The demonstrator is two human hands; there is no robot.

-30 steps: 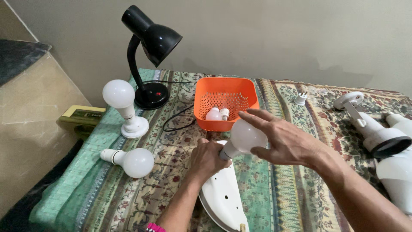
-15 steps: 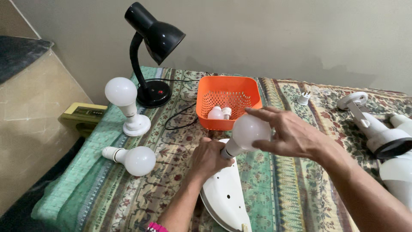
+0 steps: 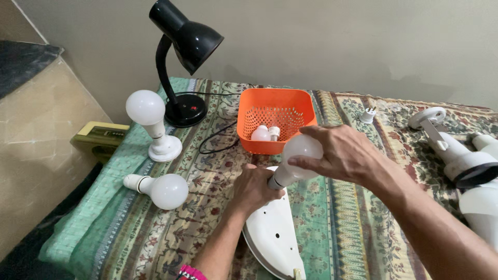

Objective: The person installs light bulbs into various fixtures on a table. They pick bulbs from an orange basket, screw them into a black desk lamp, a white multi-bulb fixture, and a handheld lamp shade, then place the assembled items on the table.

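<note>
A home room: a patterned bedspread (image 3: 155, 228) beneath the black desk lamp (image 3: 181, 62), against a plain wall.

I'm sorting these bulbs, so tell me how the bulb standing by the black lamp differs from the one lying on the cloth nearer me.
The standing bulb is upright, globe on top, seated in a round white base. The lying bulb rests on its side on the patterned cloth, its white neck pointing left, with no base under it. The standing bulb is beside the black desk lamp; the lying bulb is farther from it. Both have frosted white globes.

Flat yellow-green box (image 3: 98, 136) left of table (image 3: 155, 228)
</note>
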